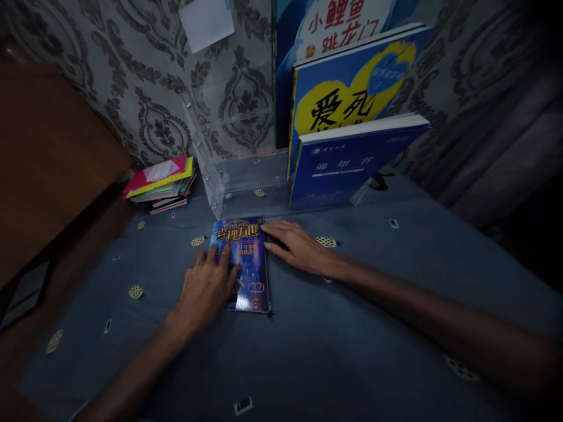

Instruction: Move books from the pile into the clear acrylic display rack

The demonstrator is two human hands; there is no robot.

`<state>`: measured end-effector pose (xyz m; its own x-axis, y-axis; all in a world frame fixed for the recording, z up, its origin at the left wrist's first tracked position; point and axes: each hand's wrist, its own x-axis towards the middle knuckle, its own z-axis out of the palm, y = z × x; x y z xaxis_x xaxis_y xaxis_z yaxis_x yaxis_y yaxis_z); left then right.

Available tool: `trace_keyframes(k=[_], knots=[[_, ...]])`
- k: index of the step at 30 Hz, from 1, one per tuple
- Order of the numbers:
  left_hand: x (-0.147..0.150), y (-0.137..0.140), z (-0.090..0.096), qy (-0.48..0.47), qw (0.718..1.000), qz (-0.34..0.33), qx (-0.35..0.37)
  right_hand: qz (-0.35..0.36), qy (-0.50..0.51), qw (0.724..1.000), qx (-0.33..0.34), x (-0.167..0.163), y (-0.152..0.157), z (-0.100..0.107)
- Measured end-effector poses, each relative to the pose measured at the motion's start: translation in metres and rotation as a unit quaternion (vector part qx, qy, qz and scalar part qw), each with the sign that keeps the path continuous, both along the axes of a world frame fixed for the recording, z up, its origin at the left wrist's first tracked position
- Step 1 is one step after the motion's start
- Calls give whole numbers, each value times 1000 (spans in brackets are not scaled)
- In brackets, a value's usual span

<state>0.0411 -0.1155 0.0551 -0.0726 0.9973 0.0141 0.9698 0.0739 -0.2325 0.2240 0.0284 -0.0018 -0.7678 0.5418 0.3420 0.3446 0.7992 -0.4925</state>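
Note:
A blue and purple paperback book (pixel 248 266) with gold lettering and the number 22 lies flat on the patterned blue cloth (pixel 334 351). Over its left part rests my left hand (pixel 206 281), palm down with the fingers spread on the cover. My right hand (pixel 294 246) touches the book's right edge near the top, fingers stretched out and thumb apart. Just behind the book stands a clear acrylic rack (pixel 246 202). In its right part, a dark blue booklet (pixel 352 167), a blue and yellow book (pixel 334 88) and a taller blue book (pixel 285 64) stand upright.
A small stack of books (pixel 162 179) lies left of the rack, by the wall. At the far left are a brown wooden panel (pixel 53 152) and a dark flat device (pixel 26 293). A white paper (pixel 206 23) hangs on the patterned wall.

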Motion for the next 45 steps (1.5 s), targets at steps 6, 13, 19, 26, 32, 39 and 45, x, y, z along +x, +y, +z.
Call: trace_keyframes(k=[6, 13, 19, 26, 32, 39, 45], knots=[[-5, 10, -2, -15, 1000, -5, 7, -1, -10, 1000, 6, 0, -1, 1], [-9, 15, -7, -5, 1000, -23, 18, -7, -21, 1000, 20, -2, 0, 1], [-14, 4, -14, -45, 992, -108, 36, 7, -10, 1000, 23, 5, -14, -1], [-19, -32, -14, -112, 968, -224, 2, 46, 2, 999, 14, 18, -51, 1], [-17, -47, -16, -73, 957, -279, 19, 63, 38, 997, 6, 26, -84, 1], [-13, -43, -21, -49, 956, -284, 61, 85, 76, 993, -31, 29, -98, 13], [-16, -41, -22, -36, 948, -306, 86, 74, 102, 990, -55, 30, -97, 14]])
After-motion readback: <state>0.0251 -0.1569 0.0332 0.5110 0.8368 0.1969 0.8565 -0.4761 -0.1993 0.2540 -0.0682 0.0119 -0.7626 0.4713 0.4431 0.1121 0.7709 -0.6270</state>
